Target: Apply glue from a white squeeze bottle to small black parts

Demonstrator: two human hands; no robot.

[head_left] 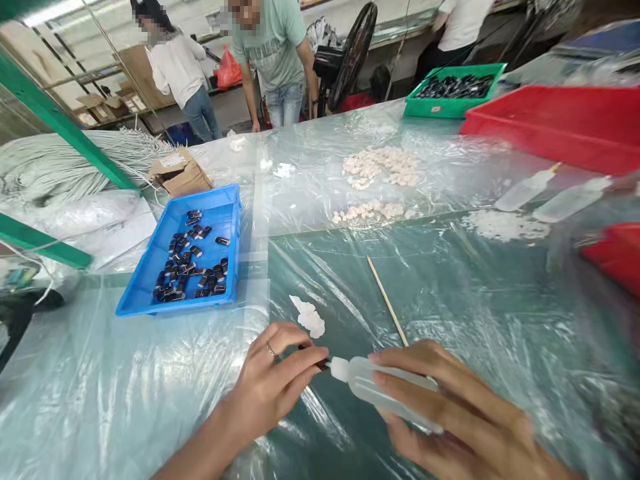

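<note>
Between the thumb and fingers of my left hand (280, 373) is a small black cylindrical part (323, 365), mostly covered by the fingers. My right hand (445, 400) wraps around a translucent squeeze bottle (370, 380), tilted with its white tip pointing left. That tip meets the black part or lies very near it; I cannot tell if they touch. A thin wooden stick (386, 300) lies on the plastic-covered table beyond the bottle. White residue (309, 317) sits on the sheet just past my left hand.
A blue tray (131, 293) at left holds several black cylindrical parts. Small pale pieces (383, 167) lie in piles at the back. Two more squeeze bottles (527, 190) lie at right, near a red bin (550, 127) and a green bin (415, 107). People stand behind the table.
</note>
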